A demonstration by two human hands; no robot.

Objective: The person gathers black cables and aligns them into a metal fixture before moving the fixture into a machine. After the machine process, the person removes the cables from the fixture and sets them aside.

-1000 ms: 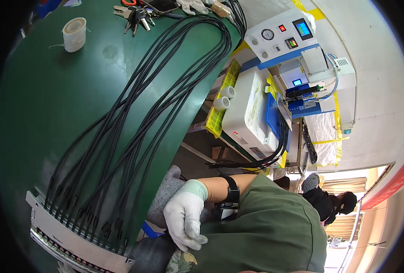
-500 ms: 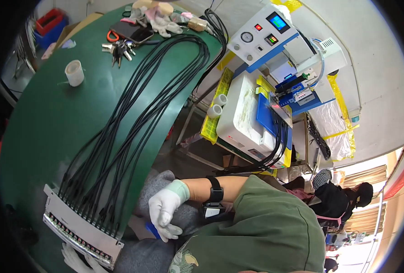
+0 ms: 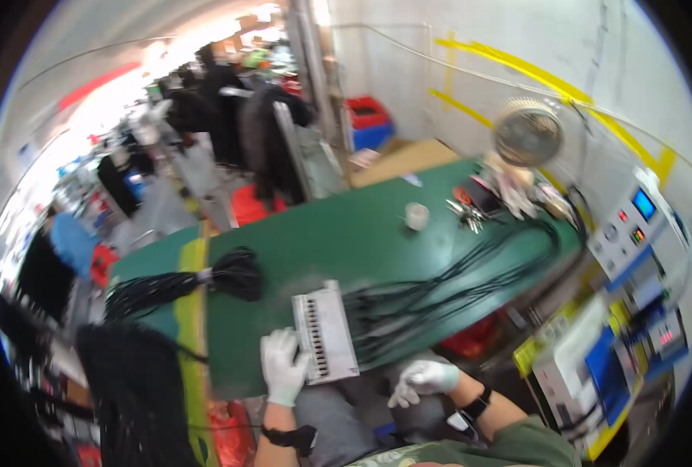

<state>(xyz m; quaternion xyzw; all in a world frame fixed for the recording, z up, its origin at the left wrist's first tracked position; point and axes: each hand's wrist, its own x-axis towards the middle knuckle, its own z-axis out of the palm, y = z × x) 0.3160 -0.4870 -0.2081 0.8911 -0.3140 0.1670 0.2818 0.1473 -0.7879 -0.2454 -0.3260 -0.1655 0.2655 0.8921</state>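
A pale rectangular cable fixture (image 3: 328, 336) lies at the table's near edge, a row of dark slots running along its left side. From its right side several black cables (image 3: 455, 284) stretch in a long loop toward the far right. My left hand (image 3: 284, 366), in a white glove, rests against the fixture's left edge with its fingers stretched out; whether it presses on it I cannot tell. Over my lap hovers my gloved right hand (image 3: 424, 379), fingers loosely bent and apart, with nothing visible in them.
A tied bundle of black cables (image 3: 233, 274) lies at left on the green table (image 3: 284, 233). Farther back are a roll of tape (image 3: 416, 216), keys (image 3: 465, 214), gloves (image 3: 517, 194) and a fan (image 3: 527, 132). A blue-white machine (image 3: 626, 233) stands at right; more cables (image 3: 132, 389) hang at left.
The view has swung left, bringing the tied cable bundle and the workshop behind into sight. My left hand now shows fully beside the fixture; my right hand remains over my lap.
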